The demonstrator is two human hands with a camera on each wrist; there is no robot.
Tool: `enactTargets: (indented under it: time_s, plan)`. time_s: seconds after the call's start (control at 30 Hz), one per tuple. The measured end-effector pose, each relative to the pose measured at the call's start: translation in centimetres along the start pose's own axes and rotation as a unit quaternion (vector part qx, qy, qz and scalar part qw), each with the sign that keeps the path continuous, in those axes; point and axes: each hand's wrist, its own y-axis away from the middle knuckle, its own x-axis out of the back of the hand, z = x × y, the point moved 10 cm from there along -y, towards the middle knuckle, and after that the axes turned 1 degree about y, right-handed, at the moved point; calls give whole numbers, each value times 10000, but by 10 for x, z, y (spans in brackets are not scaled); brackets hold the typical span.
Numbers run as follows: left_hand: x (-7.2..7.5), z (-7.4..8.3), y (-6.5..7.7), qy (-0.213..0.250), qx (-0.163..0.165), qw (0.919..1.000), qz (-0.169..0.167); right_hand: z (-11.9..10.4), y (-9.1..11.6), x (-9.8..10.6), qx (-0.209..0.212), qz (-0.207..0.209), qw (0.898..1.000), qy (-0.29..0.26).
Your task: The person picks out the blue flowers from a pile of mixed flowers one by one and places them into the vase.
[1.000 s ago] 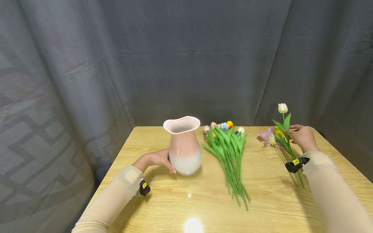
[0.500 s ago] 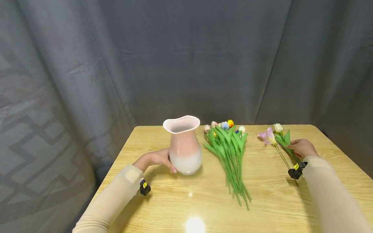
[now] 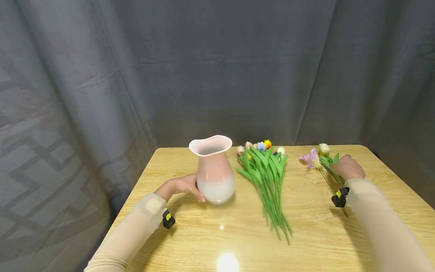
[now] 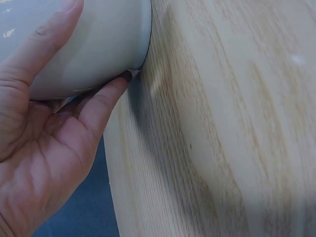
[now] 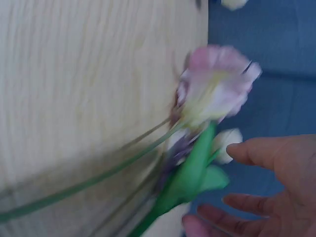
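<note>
White tulip (image 3: 324, 148) lowered, right hand (image 3: 348, 167) loosened, vase (image 3: 215, 173) unmoved

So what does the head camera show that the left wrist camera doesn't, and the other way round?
Only the head view: the right hand, the purple flower and white tulip near it, the large tulip bunch, and the wavy mouth of the vase.
Only the left wrist view: the palm side of the left hand, with a fingertip near the vase's bottom edge.
Both: vase, left hand and wooden table.
</note>
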Motion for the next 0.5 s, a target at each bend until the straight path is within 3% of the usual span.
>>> enactTargets:
  time_s: [0.13, 0.3, 0.5]
  plan:
    - [-1, 0, 1, 45, 38, 10000, 23, -36, 6, 6, 271, 340, 9988, 211]
    - [-1, 2, 1, 27, -35, 10000, 0, -98, 25, 5, 1120, 701, 9909, 253]
    - [-1, 3, 1, -8, -68, 10000, -31, -177, 64, -18, 2471, 1152, 9618, 261]
